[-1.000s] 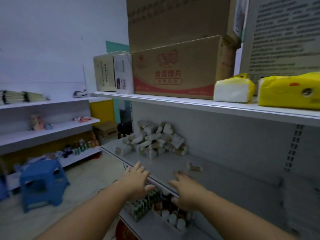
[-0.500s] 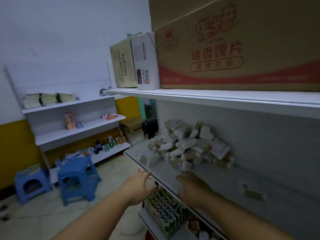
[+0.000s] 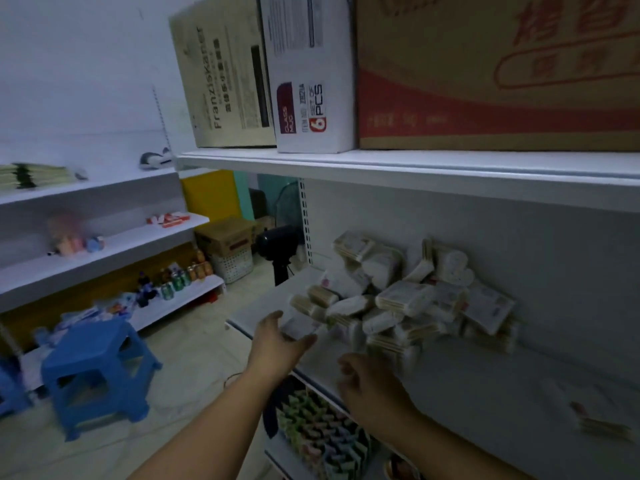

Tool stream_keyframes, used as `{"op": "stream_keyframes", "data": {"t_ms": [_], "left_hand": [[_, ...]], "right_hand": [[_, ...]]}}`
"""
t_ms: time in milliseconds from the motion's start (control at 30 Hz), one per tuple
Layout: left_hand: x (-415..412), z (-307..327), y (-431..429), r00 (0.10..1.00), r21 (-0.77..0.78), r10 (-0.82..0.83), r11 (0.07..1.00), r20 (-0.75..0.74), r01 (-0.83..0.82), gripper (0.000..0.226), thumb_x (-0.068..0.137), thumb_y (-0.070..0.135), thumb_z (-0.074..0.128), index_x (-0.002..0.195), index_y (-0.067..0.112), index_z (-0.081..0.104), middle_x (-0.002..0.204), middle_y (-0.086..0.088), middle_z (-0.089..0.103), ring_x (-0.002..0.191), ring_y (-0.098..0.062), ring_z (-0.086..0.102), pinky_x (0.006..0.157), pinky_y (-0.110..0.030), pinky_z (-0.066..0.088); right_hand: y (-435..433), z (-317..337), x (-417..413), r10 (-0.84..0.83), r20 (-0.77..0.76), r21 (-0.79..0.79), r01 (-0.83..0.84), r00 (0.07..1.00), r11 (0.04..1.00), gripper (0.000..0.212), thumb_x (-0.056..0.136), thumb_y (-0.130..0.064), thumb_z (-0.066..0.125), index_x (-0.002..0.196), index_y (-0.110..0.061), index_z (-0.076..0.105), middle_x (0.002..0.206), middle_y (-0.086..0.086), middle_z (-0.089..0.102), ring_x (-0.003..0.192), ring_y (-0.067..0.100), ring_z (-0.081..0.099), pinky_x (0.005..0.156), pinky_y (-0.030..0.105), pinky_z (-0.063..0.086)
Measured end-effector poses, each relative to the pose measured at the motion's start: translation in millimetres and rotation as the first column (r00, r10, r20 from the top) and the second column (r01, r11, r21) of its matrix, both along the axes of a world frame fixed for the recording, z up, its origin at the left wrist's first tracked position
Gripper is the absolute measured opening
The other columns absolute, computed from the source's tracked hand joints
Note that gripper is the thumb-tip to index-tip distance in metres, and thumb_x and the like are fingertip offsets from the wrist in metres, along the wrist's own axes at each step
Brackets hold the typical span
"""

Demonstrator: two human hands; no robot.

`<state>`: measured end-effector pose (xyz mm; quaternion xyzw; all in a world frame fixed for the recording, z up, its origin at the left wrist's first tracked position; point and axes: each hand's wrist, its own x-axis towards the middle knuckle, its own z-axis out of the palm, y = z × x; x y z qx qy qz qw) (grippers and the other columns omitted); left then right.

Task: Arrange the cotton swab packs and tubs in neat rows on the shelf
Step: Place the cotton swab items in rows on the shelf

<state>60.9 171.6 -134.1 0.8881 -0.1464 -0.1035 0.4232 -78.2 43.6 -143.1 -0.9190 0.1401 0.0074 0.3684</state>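
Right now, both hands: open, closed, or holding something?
Left hand: open, empty, by the cotton swab packs.
Right hand: loosely curled, holding nothing.

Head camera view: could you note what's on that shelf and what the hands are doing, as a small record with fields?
Goods: cotton swab packs, jumbled in a heap, no rows
Surface: shelf, stray pack lying apart to the right
Left hand: open, fingers spread, at the heap's near edge
Right hand: fingers loosely curled, holding nothing, short of the heap
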Motion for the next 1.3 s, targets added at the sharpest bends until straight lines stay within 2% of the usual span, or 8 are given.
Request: {"op": "stream_keyframes", "data": {"t_ms": [267, 433, 600, 800, 900, 1000, 1133, 1300], "left_hand": [[18, -20, -5, 0.984, -0.27, -0.176, 0.948, 0.007, 0.171, 0.045, 0.072, 0.044, 0.077, 0.107, 0.045, 0.048, 0.103, 0.025, 0.055, 0.089, 0.004, 0.056, 0.075, -0.013, 0.046], [29, -29, -1, 0.954, -0.477, -0.223, 0.873, -0.2, 0.104, 0.06, 0.075, 0.055, 0.068, 0.123, 0.023, 0.05, 0.125, 0.01, 0.056, 0.111, -0.014, 0.056, 0.097, -0.038, 0.049], [46, -35, 8, 0.897, -0.566, -0.277, 0.824, -0.345, 0.037, 0.099, 0.057, 0.081, 0.063, 0.137, 0.026, 0.043, 0.133, 0.0, 0.056, 0.115, -0.02, 0.059, 0.097, -0.042, 0.05], [44, -21, 10, 0.757, -0.717, -0.406, 0.687, -0.512, -0.116, 0.041, 0.092, 0.036, 0.055, 0.124, 0.01, 0.057, 0.114, -0.011, 0.069, 0.101, -0.027, 0.067, 0.093, -0.042, 0.052], [37, -12, 5, 0.672, -0.78, -0.512, 0.606, -0.535, -0.16, 0.018, 0.092, 0.009, 0.052, 0.105, 0.009, 0.064, 0.088, -0.008, 0.074, 0.075, -0.019, 0.072, 0.061, -0.027, 0.057], [14, 5, -10, 0.585, -0.801, -0.585, 0.56, -0.562, -0.209, 0.025, 0.078, -0.001, 0.057, 0.097, 0.012, 0.065, 0.084, -0.008, 0.075, 0.082, -0.024, 0.069, 0.069, -0.034, 0.055], [-40, 23, -39, 0.435, -0.805, -0.685, 0.556, -0.585, -0.207, 0.045, 0.059, 0.002, 0.068, 0.103, 0.011, 0.065, 0.098, -0.012, 0.073, 0.089, -0.028, 0.07, 0.077, -0.042, 0.058], [-139, 31, -76, 0.35, -0.791, -0.718, 0.595, -0.602, -0.139, 0.04, 0.064, 0.001, 0.064, 0.104, 0.008, 0.063, 0.092, -0.011, 0.074, 0.088, -0.026, 0.066, 0.077, -0.044, 0.057]], "right_hand": [[15, -19, 44, -0.338, 0.088, 0.009, 0.339, 0.937, 0.941, 0.045, 0.086, -0.05, 0.05, 0.129, -0.044, 0.041, 0.124, -0.018, 0.057, 0.108, 0.007, 0.058, 0.09, 0.032, 0.05], [24, -23, 51, -0.33, 0.018, -0.265, 0.322, 0.944, 0.909, 0.087, 0.07, -0.084, 0.038, 0.143, -0.039, 0.023, 0.15, -0.011, 0.025, 0.126, 0.013, 0.045, 0.093, 0.031, 0.047], [36, -20, 53, -0.394, -0.015, -0.36, 0.362, 0.919, 0.86, 0.087, 0.067, -0.088, 0.037, 0.132, -0.031, 0.039, 0.146, -0.005, 0.027, 0.122, 0.016, 0.045, 0.088, 0.03, 0.042], [35, -10, 33, -0.53, 0.075, 0.216, 0.505, 0.845, 0.836, 0.049, 0.073, -0.046, 0.075, 0.106, -0.045, 0.039, 0.113, -0.018, 0.057, 0.101, 0.005, 0.059, 0.08, 0.02, 0.049], [29, 0, 16, -0.656, 0.147, 0.638, 0.436, 0.74, 0.635, 0.048, 0.076, -0.001, 0.074, 0.102, -0.032, 0.049, 0.107, 0.0, 0.063, 0.092, 0.009, 0.063, 0.07, 0.021, 0.054], [15, 13, -14, -0.788, 0.143, 0.868, 0.307, 0.599, 0.39, 0.042, 0.062, 0.003, 0.071, 0.095, -0.013, 0.05, 0.09, 0.008, 0.066, 0.078, 0.019, 0.065, 0.061, 0.03, 0.053], [1, 25, -70, -0.837, 0.125, 0.983, 0.045, 0.532, 0.175, 0.036, 0.057, 0.004, 0.055, 0.093, -0.005, 0.051, 0.083, 0.015, 0.068, 0.069, 0.025, 0.066, 0.056, 0.03, 0.052], [-16, 37, -165, -0.912, 0.152, 0.973, 0.104, 0.382, 0.206, 0.063, 0.054, -0.001, 0.061, 0.116, 0.002, 0.052, 0.091, 0.018, 0.065, 0.072, 0.025, 0.063, 0.054, 0.027, 0.045]]}}
